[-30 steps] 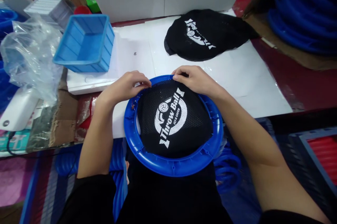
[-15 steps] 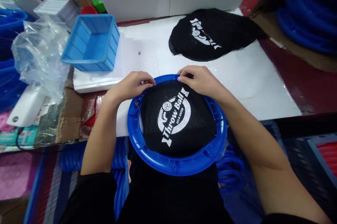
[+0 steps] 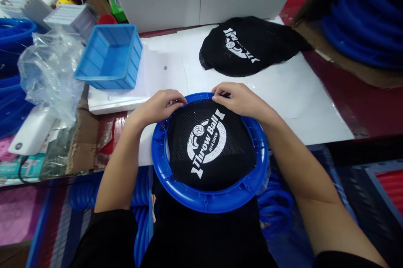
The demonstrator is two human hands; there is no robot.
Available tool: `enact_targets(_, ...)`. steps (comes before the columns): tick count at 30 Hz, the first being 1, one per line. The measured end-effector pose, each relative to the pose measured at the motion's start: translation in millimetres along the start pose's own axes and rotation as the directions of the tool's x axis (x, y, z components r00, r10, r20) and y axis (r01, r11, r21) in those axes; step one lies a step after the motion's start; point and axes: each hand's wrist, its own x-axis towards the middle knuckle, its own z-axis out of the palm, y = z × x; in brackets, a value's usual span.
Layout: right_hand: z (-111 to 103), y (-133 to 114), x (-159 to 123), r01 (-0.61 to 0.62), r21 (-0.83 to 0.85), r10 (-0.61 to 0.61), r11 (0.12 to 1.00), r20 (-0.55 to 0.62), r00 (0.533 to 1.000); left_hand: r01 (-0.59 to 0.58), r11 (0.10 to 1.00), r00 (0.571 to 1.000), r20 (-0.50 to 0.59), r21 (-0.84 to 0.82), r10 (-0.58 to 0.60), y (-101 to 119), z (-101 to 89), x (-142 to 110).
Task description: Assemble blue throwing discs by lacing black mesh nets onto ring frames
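A blue plastic ring point(image 3: 206, 206) lies tilted at the table's front edge, partly over my lap. A black mesh cloth point(image 3: 233, 156) printed "Throw Ball" spans its opening, and a narrow gap shows at the ring's left inner side. My left hand point(image 3: 165, 103) is closed at the far left rim, its thumb and fingertips at the mesh edge. At the far rim, right of centre, my right hand point(image 3: 234, 96) pinches the ring where the mesh meets it. Small pegs stand around the ring. Just what lies under the fingertips is hidden.
More printed black mesh point(image 3: 270, 43) lies at the back right of the white board point(image 3: 283, 104). A light blue bin point(image 3: 108, 60) stands back left, beside a clear plastic bag point(image 3: 50, 70) and a white device point(image 3: 33, 131). Blue rings point(image 3: 355, 28) are stacked at right.
The camera view has shifted slightly. Both hands keep about the same places on the rim, with only small finger movement; the ring and mesh look the same.
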Motion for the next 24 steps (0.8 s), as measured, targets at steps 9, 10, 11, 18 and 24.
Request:
enact_targets(9,6,-14,30,0.265,-0.058,-0.244,0.962,0.244,0.939,-0.001,0.998,0.991,-0.132,0.06,0.009,12,18.8,12)
enact_targets(10,9,-14,32,0.264,-0.048,-0.244,0.963,0.25,0.937,0.013,0.998,0.99,-0.141,0.053,-0.005,13,19.5,12)
enact_targets(11,11,-14,34,0.257,-0.029,-0.243,0.966,0.241,0.94,0.028,0.998,0.988,-0.151,0.048,-0.021,13,19.8,12)
enact_targets(18,10,-12,30,0.106,0.131,-0.129,0.986,0.187,0.974,0.119,0.993,0.977,-0.179,-0.004,-0.117,14,23.3,16)
enact_targets(24,10,-8,34,0.1,0.119,-0.122,0.988,0.189,0.974,0.153,0.98,0.975,-0.142,-0.131,-0.171,7,24.3,23)
